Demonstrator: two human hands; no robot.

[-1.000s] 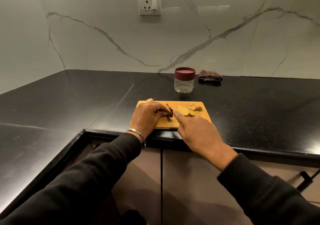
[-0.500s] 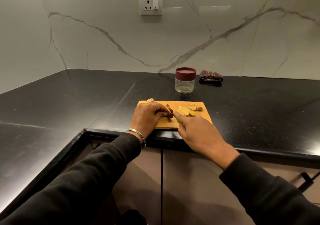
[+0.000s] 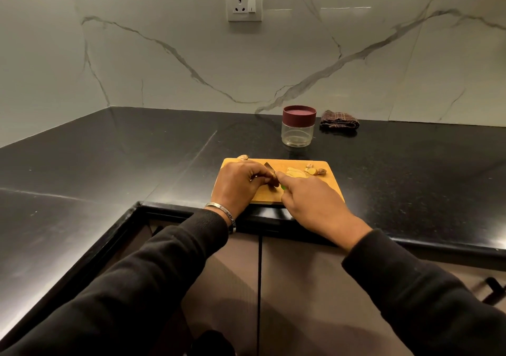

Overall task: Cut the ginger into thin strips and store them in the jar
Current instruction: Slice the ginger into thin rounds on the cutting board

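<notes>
Hiding knife [image 3: 269, 167] handle, right hand [image 3: 315, 205]; ginger [image 3: 273, 182] barely visible.

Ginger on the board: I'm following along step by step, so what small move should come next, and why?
Probably press the knife down for another thin cut. The left hand pins the ginger piece, the right hand holds the knife against it, few slices lie cut, and the jar is lidded.

both hands [image 3: 238, 184] [image 3: 315, 205] curled, fingertips together
</notes>
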